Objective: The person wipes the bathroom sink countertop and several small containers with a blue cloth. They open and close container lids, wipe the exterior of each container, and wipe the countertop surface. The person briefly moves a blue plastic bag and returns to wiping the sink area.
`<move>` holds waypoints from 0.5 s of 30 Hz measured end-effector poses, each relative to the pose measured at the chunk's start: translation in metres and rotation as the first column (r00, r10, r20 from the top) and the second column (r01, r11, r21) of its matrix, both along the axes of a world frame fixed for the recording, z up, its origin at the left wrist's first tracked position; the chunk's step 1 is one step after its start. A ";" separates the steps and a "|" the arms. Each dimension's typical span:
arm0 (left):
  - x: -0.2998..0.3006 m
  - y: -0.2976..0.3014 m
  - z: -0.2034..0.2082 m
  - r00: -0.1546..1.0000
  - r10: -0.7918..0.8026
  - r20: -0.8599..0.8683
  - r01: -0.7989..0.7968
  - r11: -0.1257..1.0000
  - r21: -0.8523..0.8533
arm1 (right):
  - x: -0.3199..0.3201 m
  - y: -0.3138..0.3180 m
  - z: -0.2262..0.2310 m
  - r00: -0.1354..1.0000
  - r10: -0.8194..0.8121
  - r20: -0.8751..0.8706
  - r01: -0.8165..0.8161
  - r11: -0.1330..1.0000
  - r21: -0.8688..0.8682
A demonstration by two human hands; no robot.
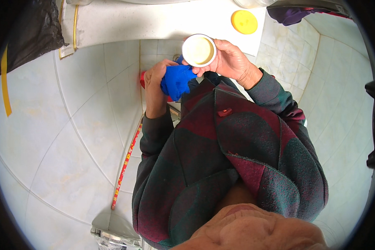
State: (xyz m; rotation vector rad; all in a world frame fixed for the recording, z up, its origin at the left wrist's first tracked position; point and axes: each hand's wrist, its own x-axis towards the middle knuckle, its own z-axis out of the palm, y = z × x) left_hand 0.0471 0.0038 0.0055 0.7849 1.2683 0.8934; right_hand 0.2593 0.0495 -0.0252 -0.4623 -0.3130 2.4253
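Below the white counter edge (154, 25) — right hand (229, 60) gripping a round white cup (199, 50); left hand (156, 83) clutching a crumpled blue cloth (177, 81) against it.

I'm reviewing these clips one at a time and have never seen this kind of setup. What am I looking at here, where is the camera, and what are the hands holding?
There is no machine here: a person works with two bare hands. The single picture comes from a wide fisheye camera worn on the person's head, looking down, so straight tile lines bend near the rim and the person's patterned jacket fills the middle. The right hand holds a small round white cup, its open mouth facing the camera. The left hand grips a bright blue cloth pressed against the cup's underside. Beyond them is a white counter with a yellow round lid lying on it. Pale tiles surround everything.
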 end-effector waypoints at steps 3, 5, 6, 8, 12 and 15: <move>0.002 -0.003 -0.016 0.949 0.173 0.264 -0.138 0.980 -0.147 | 0.000 -0.001 0.002 0.997 -0.013 0.072 0.009 0.999 0.052; -0.003 -0.006 -0.019 0.930 0.181 0.321 -0.144 0.980 -0.138 | 0.002 0.000 0.008 0.970 -0.060 0.234 0.020 0.985 0.171; -0.005 -0.007 -0.019 0.925 0.190 0.330 -0.146 0.977 -0.153 | 0.004 0.000 0.012 0.931 -0.097 0.351 -0.016 0.952 0.307; -0.009 -0.005 -0.018 0.902 0.263 0.341 -0.226 0.963 -0.147 | 0.008 0.001 0.021 0.797 -0.215 0.564 -0.153 0.832 0.534; -0.003 0.006 -0.011 0.818 0.511 0.264 -0.476 0.859 -0.188 | 0.001 0.003 0.031 0.469 -0.679 0.565 -0.436 0.378 0.816; 0.017 0.015 -0.012 0.836 0.517 0.186 -0.535 0.843 0.059 | -0.010 0.000 0.031 0.386 -0.735 0.558 -0.526 0.322 0.787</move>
